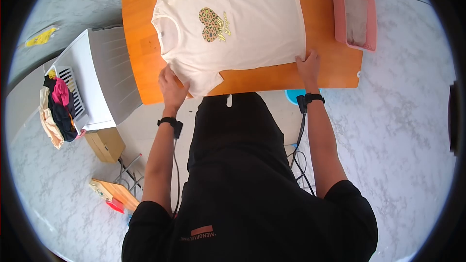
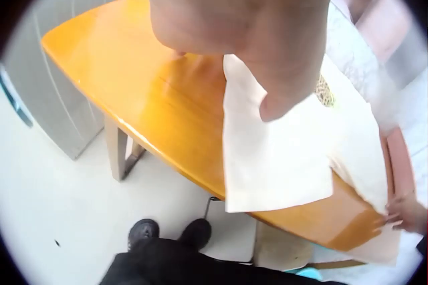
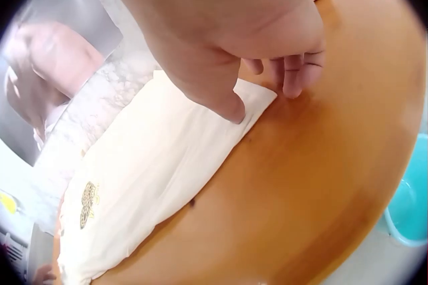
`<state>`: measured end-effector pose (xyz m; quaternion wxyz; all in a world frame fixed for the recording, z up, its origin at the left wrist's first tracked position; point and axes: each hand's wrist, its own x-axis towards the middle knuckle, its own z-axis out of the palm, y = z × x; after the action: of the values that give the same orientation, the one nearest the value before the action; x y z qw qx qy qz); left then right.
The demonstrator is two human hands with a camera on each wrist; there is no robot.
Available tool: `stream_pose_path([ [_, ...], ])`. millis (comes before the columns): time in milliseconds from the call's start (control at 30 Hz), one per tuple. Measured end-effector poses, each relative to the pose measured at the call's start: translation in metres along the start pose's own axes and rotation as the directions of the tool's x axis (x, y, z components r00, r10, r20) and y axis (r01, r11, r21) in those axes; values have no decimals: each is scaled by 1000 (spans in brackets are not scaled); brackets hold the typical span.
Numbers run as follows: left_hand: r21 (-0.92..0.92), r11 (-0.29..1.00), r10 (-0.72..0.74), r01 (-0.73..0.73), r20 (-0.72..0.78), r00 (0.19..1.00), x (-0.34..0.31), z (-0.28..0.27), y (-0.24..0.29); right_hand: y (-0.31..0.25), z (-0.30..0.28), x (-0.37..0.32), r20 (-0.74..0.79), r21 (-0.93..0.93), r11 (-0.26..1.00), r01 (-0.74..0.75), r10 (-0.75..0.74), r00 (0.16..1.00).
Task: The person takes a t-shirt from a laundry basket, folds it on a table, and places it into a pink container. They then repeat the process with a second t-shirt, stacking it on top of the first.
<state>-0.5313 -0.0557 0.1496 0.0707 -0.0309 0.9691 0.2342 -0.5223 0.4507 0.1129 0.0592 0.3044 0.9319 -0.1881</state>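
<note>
A cream short-sleeved T-shirt (image 1: 262, 24) lies spread on the orange wooden table (image 1: 335, 65), its collar to the left. On its chest is a leopard-print heart (image 1: 209, 25) with gold lettering. My left hand (image 1: 173, 88) rests by the near sleeve and shoulder, its fingers loosely spread; in the left wrist view the thumb lies over the cloth. At the near corner of the hem is my right hand (image 1: 309, 70). Seen from the right wrist, its thumb (image 3: 231, 108) touches the fabric while the relaxed fingers sit past the hem, apart from the thumb.
A pink basket (image 1: 371, 19) with folded cloth inside stands at the table's right end. Left of the table, a white rack (image 1: 82, 111) carries a heap of clothes (image 1: 60, 102). A turquoise basin (image 3: 411, 198) sits below the near edge. Cables (image 1: 177, 174) hang from both wrist cameras.
</note>
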Motion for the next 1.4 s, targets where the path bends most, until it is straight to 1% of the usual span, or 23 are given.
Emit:
stream_pose_path([
  [33,0,1000,5,-5,5,1000,-5,8,0,1,0,-3,-1,-1,1000,-7,7,1000],
  [67,10,963,-271,271,64,961,-10,16,6,5,5,-4,93,108,987,-120,110,990],
  [100,36,849,-527,527,118,842,-15,22,8,7,9,-4,197,200,951,-237,198,960],
  [133,36,849,-528,528,122,841,-20,28,4,12,12,-5,197,197,951,-239,200,960],
  [200,106,903,-429,417,285,857,-23,47,-6,23,15,-3,335,320,919,-231,118,935],
  [233,25,946,-321,323,193,927,-26,56,-11,27,17,-4,331,315,921,-228,118,936],
  [267,17,945,-323,326,195,926,-28,56,-11,27,15,-6,350,489,817,-306,138,927],
  [300,-163,898,-385,410,164,908,-29,55,-11,28,14,-7,372,640,673,-371,151,916],
  [333,-338,815,-449,471,144,882,-32,53,-13,29,12,-10,371,636,679,-366,147,917],
  [400,-400,798,-446,451,112,888,-36,55,-31,22,3,-16,462,827,276,-491,166,871],
  [433,-649,625,-434,434,174,884,-40,56,-43,19,1,-18,460,827,280,-487,162,873],
  [467,-833,389,-404,393,229,886,-44,58,-51,18,2,-21,473,844,196,-499,168,865],
  [500,-853,377,-409,362,198,891,-46,46,-39,20,2,-24,487,854,111,-509,173,856],
  [533,-855,375,-411,359,194,891,-46,39,-35,22,2,-26,486,855,113,-507,169,857],
  [600,-830,354,-439,431,259,860,-47,34,-42,32,4,-33,601,799,-12,-601,49,798],
  [700,-804,391,-427,447,272,863,-52,37,-61,37,17,-42,678,734,-46,-678,105,727],
  [833,-750,424,-455,508,308,835,-53,30,-73,29,15,-57,627,762,39,-646,204,752],
  [900,-764,417,-436,492,306,846,-53,29,-78,40,21,-62,543,803,163,-573,197,816],
  [933,-781,410,-418,470,297,858,-52,31,-78,46,25,-61,540,806,159,-571,198,818],
  [1000,-774,413,-404,480,317,858,-49,22,-74,40,23,-67,415,800,327,-503,305,857],
  [1033,-766,413,-397,492,335,855,-48,18,-74,36,20,-69,413,800,328,-503,308,857],
  [1200,-736,486,-390,471,300,871,-49,23,-84,30,18,-71,312,721,561,-407,263,913],
  [1400,-573,686,-365,449,263,893,-53,6,-63,31,20,-81,460,734,427,-528,259,849],
])
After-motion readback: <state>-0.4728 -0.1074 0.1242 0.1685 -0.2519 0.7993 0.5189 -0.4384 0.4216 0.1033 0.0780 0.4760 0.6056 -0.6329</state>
